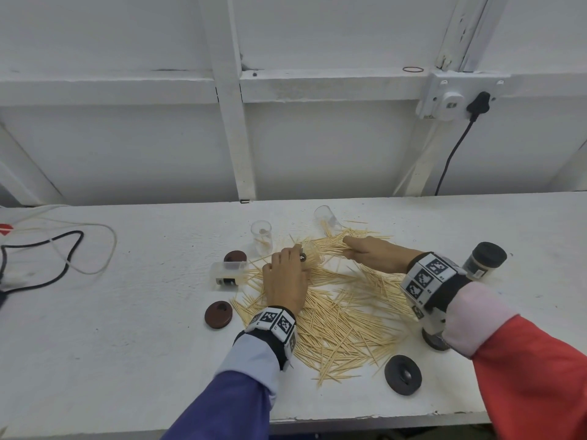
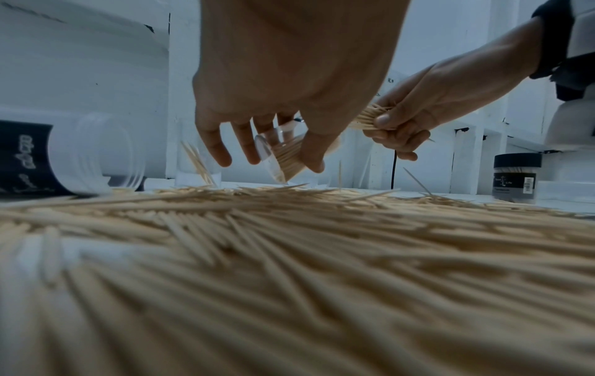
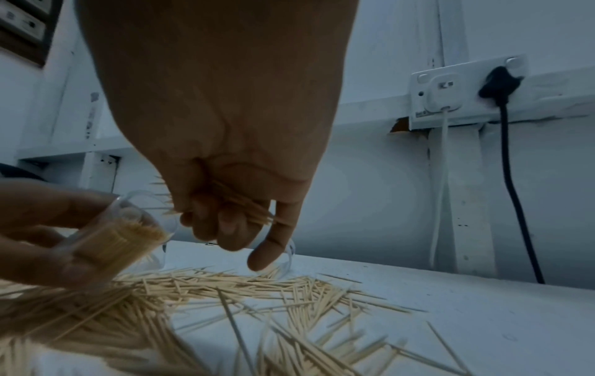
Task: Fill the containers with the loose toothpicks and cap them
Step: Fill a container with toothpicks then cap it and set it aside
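**A:** Which container was being filled?

**B:** A clear tilted container [image 2: 283, 155], gripped by the left hand [image 1: 286, 277] over the far part of the loose toothpicks [image 1: 343, 312] spread across the white table [image 1: 127, 312]. The thumb and fingers were curled round it, its mouth turned toward the right hand, and a dense pack of toothpicks already lay inside.

**A:** And the right hand?

**B:** The right hand [image 1: 371, 254] was clenched round a bundle of toothpicks [image 2: 370, 118], with the bundle's tips close to that open mouth.

**A:** What about the others?

**B:** An upright clear container [image 1: 262, 238] stood just beyond the left hand, with only a few toothpicks leaning inside. Another clear container [image 1: 327, 219] stood tilted at the far edge of the pile; it looked to hold a few toothpicks. A labelled container [image 1: 229, 274] lay on its side left of the pile, its contents impossible to judge. A capped container [image 1: 484, 260] with a black lid stood right of the right wrist, full of toothpicks.

**A:** The caps?

**B:** Two brown caps [image 1: 218, 314] lay left of the pile, one near, one [image 1: 235, 257] beside the lying container. A black cap [image 1: 402, 374] lay at the pile's near right edge.
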